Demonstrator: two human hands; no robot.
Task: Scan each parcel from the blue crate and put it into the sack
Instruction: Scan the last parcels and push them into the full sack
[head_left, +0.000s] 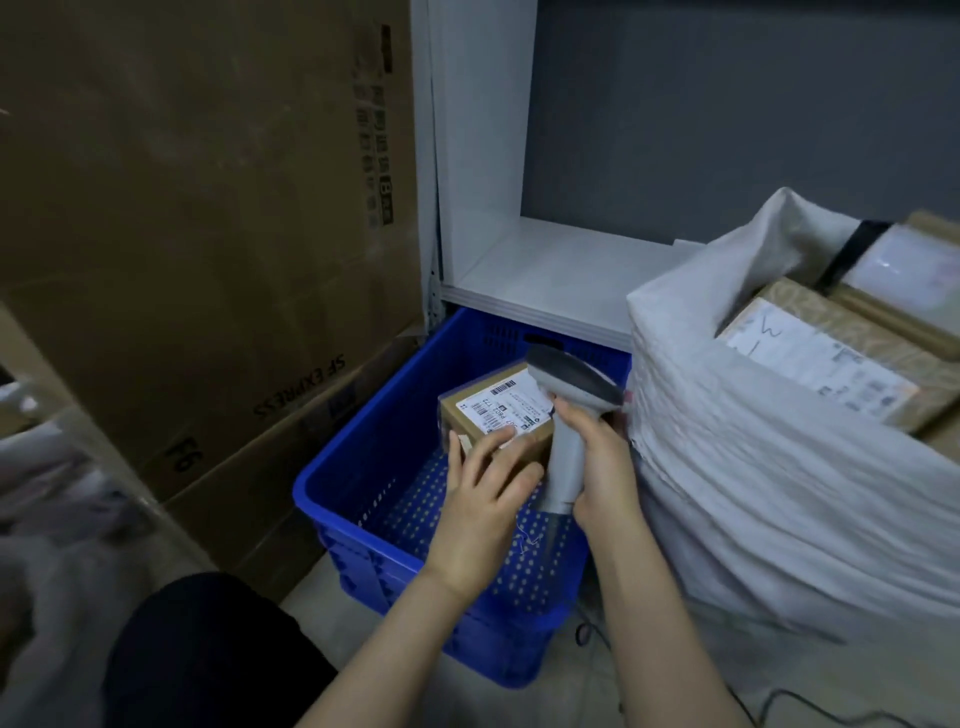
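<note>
Courier parcel-sorting room, big cardboard cartons printed SF EXPRESS, white sack full of labelled parcels, blue crate, handheld barcode scanner, white shelving

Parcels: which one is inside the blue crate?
The small brown parcel that the left hand holds; the other parcels lie in the white sack.

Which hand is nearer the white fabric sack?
Right. The right hand, gripping the grey handheld scanner, is beside the white sack; the left hand holds the brown cardboard parcel farther left.
</note>
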